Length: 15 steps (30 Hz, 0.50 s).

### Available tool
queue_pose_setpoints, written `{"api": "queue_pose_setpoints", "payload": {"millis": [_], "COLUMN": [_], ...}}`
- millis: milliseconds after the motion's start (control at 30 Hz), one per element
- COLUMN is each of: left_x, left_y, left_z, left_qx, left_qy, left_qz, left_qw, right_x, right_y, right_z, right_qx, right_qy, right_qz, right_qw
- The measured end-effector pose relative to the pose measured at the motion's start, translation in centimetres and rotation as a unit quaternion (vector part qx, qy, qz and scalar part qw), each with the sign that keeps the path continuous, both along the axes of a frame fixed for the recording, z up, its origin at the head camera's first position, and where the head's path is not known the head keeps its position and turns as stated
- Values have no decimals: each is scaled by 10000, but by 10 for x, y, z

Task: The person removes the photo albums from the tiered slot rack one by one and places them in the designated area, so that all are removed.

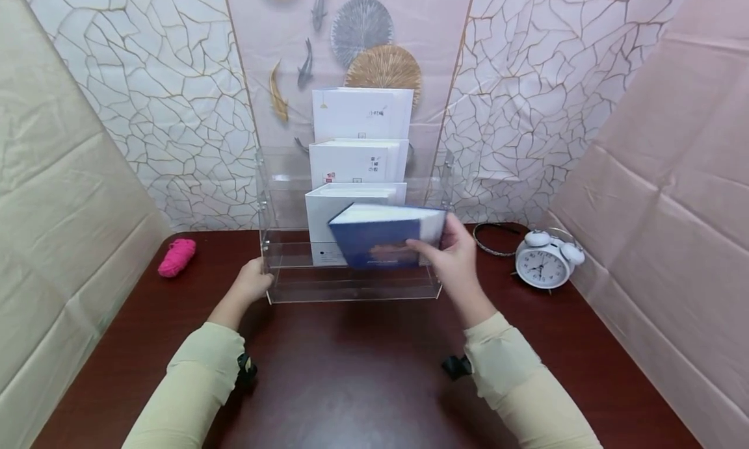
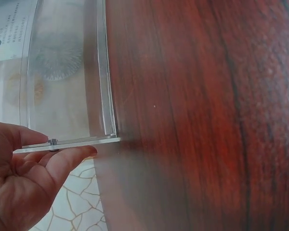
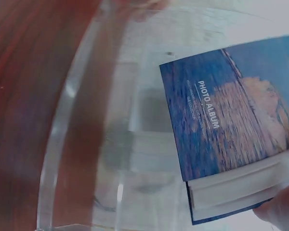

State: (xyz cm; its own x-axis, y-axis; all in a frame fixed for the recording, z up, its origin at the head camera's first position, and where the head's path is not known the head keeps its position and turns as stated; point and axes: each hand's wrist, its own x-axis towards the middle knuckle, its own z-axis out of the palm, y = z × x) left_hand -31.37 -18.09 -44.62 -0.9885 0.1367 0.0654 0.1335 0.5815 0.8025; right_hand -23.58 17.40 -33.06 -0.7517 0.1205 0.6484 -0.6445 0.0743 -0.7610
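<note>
A clear acrylic tiered rack (image 1: 354, 299) stands on the table. My left hand (image 1: 253, 281) pinches its left side panel (image 2: 67, 142) between thumb and fingers, low near the front corner. In my right hand (image 1: 455, 257) is a blue photo album (image 1: 380, 241), gripped by its right end with the thumb on the front. "PHOTO ALBUM" can be read on the cover in the right wrist view. Tilted, the album is in front of the rack's lowest white book (image 1: 324, 215) and hides part of it. Higher tiers hold a middle white book (image 1: 342, 163) and a top white book (image 1: 345, 114).
Pink yarn (image 1: 177, 258) lies at the table's left. On the right stand a white twin-bell alarm clock (image 1: 543, 264) and, beside it, a thin dark hoop (image 1: 490, 250). Patterned cloth hangs behind the rack, and beige cloth walls (image 1: 649, 241) flank the table (image 1: 339, 384).
</note>
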Motion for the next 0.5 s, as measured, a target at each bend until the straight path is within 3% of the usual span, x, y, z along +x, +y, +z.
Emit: {"api": "queue_pose_setpoints", "payload": {"millis": [100, 167, 300, 367, 500], "left_x": [-1, -2, -2, -2, -2], "left_y": [-2, -3, -3, -2, 1], "left_z": [1, 1, 2, 2, 1], "left_qx": [-8, -71, -174, -161, -175], "left_qy": [34, 83, 101, 68, 72], "left_qz": [-17, -39, -30, -42, -83], "left_qw": [10000, 9999, 9998, 9998, 9998], "right_x": [3, 5, 16, 23, 40], "right_y": [18, 32, 62, 79, 111], "right_z": [1, 0, 0, -4, -21], "right_qx": [-1233, -2213, -3948, -4621, -5513], "right_qy": [152, 325, 564, 471, 5], "right_qz": [79, 135, -17, -133, -421], "right_qw": [9922, 9746, 9171, 8855, 8332]}}
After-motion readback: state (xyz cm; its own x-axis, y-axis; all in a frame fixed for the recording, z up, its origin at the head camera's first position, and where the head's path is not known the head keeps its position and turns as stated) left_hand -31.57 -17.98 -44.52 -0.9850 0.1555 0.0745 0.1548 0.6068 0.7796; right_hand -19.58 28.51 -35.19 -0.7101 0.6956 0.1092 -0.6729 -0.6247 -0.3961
